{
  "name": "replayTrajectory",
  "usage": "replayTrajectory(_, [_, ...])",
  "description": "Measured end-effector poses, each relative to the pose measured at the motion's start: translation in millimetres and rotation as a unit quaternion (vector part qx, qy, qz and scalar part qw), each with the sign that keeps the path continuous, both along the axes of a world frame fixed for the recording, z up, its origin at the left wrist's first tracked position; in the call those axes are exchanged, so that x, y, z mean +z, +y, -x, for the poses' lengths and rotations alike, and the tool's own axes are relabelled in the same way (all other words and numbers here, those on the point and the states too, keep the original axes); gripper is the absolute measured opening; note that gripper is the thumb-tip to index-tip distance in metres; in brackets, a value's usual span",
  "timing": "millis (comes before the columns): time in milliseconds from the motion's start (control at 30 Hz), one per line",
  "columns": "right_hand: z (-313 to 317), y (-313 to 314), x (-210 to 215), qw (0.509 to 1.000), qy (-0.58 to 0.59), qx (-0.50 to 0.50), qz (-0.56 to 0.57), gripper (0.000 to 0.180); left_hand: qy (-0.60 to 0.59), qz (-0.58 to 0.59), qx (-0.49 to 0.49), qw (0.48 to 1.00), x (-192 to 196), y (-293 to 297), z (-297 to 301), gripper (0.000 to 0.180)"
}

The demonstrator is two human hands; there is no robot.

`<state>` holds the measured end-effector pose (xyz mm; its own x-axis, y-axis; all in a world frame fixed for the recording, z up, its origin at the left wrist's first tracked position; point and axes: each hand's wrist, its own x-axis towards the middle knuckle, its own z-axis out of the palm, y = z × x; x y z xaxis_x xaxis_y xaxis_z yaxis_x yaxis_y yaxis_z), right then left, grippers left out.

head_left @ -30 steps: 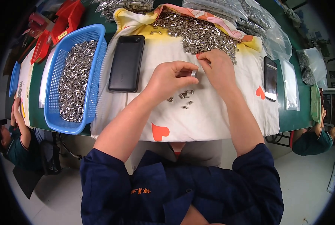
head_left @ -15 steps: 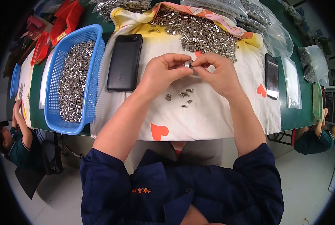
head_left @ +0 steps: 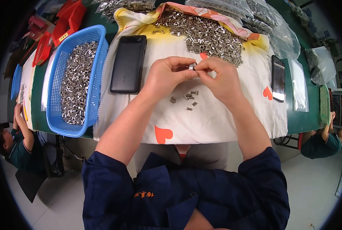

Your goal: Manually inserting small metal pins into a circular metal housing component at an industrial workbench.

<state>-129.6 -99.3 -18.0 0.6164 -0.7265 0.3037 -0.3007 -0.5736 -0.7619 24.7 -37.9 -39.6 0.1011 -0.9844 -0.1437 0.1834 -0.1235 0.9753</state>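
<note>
Between the fingertips of my left hand [head_left: 169, 74] is a small silvery metal part [head_left: 191, 66], short and rounded like a sleeve. My right hand [head_left: 221, 74] pinches at the same part from the other side, thumb and forefinger closed against it; whether it holds a second small piece is hidden. Both hands hover over a white cloth [head_left: 217, 119] with red hearts. Just below them, several loose metal pieces [head_left: 189, 96] lie on the cloth. Beyond my hands spreads a large heap of the same short metal pieces [head_left: 209, 36].
At left stands a blue plastic basket [head_left: 50, 96] filled with metal pieces, beside a black power bank [head_left: 128, 64]. A phone [head_left: 278, 78] and clear bags [head_left: 297, 86] lie right. Red bins [head_left: 67, 21] stand far left. Other people [head_left: 19, 147] sit at both sides.
My right fingers have shifted slightly and now close nearer around the small metal part. The loose pieces and the heap stay as they were.
</note>
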Motion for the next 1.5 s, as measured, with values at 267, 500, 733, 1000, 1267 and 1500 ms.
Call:
replayTrajectory(267, [7,-11,10,0.989,0.054,0.024,-0.139,0.01,-0.013,-0.003,-0.009,1.0,5,1,3,0.029])
replayTrajectory(500, [2,-35,-18,0.99,0.059,-0.078,0.097,0.016,-0.069,0.005,-0.044,0.997,-3,0,7,0.027])
replayTrajectory(733, [-15,-28,-34,0.952,0.141,-0.109,0.248,0.014,-0.049,0.006,-0.035,0.998,-2,1,5,0.028])
replayTrajectory(1000, [-10,-27,-28,0.962,0.131,-0.072,0.228,0.012,-0.013,0.017,-0.021,1.0,1,0,3,0.025])
replayTrajectory(1267, [3,-15,-6,0.987,-0.083,0.006,-0.137,0.007,0.088,0.03,-0.008,0.996,-1,-4,-3,0.03])
replayTrajectory(1500, [1,-6,0,0.999,-0.029,0.009,0.01,0.004,0.032,0.012,-0.006,0.999,-2,-2,-4,0.029])
